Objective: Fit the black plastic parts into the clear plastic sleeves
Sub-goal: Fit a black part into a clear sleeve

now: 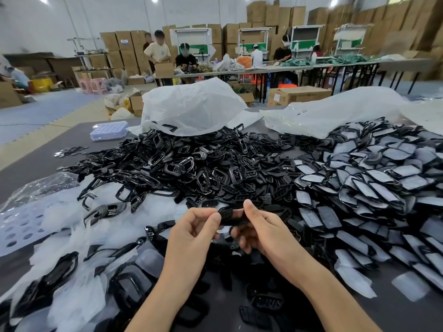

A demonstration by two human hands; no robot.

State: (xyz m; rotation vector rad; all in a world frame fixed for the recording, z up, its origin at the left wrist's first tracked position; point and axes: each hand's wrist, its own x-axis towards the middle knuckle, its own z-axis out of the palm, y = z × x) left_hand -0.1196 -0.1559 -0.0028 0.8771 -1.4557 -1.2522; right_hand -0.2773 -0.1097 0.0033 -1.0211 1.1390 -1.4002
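The left hand (pixel 191 227) and right hand (pixel 262 227) both pinch one black part (pixel 230 214) between them, fingers curled, above the desk (pixel 31 167); whether it is sleeved I cannot tell. A sleeved heap (pixel 374 185) lies right, so much seems done; a large loose heap (pixel 191 159) and spare sleeves (pixel 69 238) remain.

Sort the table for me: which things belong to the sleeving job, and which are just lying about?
Job: left hand and right hand pinching one black part; pile of loose black parts; clear sleeves; pile of sleeved parts.
Lying about: compartment box; big plastic bags; perforated sheet; small metal discs.
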